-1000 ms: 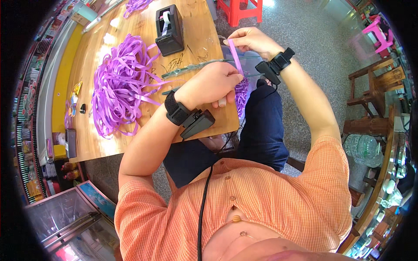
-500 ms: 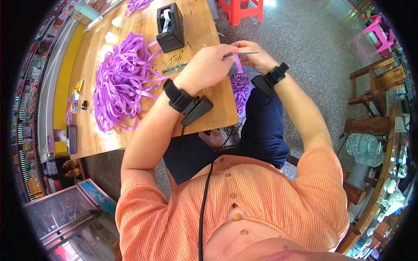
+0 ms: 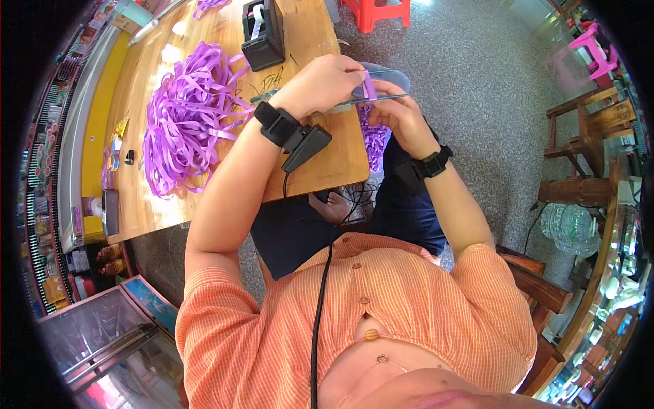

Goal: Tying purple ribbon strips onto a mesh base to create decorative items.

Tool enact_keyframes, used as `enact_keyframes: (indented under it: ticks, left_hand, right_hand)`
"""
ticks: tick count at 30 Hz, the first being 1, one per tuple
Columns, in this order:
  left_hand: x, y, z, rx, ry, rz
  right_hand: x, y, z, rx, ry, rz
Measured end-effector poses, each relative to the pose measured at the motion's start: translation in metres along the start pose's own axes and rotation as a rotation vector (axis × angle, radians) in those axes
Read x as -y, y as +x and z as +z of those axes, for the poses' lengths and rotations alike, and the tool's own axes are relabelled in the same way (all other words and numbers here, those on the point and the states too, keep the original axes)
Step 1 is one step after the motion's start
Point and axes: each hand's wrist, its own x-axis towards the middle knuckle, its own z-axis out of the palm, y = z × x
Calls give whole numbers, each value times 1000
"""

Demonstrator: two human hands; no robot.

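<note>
Two thin dark rods (image 3: pixel 392 97) stick out past the table's right edge, with a strip of purple ribbon (image 3: pixel 368 87) looped across them. My left hand (image 3: pixel 328 83) is closed at the ribbon, its thumb and fingertips pinching beside the upper rod. Below and to the right, my right hand (image 3: pixel 403 121) is curled around the lower rod's outer part, fingers bent near the ribbon's lower end. Whatever its fingertips grip is hidden. A big tangled heap of purple ribbon (image 3: pixel 187 123) lies on the table left of my left forearm.
A black tape dispenser (image 3: pixel 263 48) stands on the wooden table (image 3: pixel 317 170) beyond my left hand. More purple ribbon (image 3: pixel 373 146) hangs beside the table edge. A red stool (image 3: pixel 377 13) is on the floor ahead; wooden chairs (image 3: pixel 589 129) stand at right.
My right hand has dropped from behind the upper rod to beneath the lower one, with its fingers now curled. My left hand has shifted slightly up and left.
</note>
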Motion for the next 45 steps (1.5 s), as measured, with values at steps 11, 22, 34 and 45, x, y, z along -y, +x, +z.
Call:
enact_keyframes:
  ticks: [11,22,34,45]
  left_hand:
    - [-7,-4,-1,29,-40,-89]
    - [-29,-44,-3,201,-403,-247]
    - [-15,-33,-4,378,-530,-214]
    - [-10,-39,3,315,-573,-157]
  right_hand:
    - [-4,-2,7,-94,-294,-36]
    - [6,-19,21,-127,-156,-9]
    - [31,-26,28,-51,-239,90]
    - [123,88,114,97,-675,70]
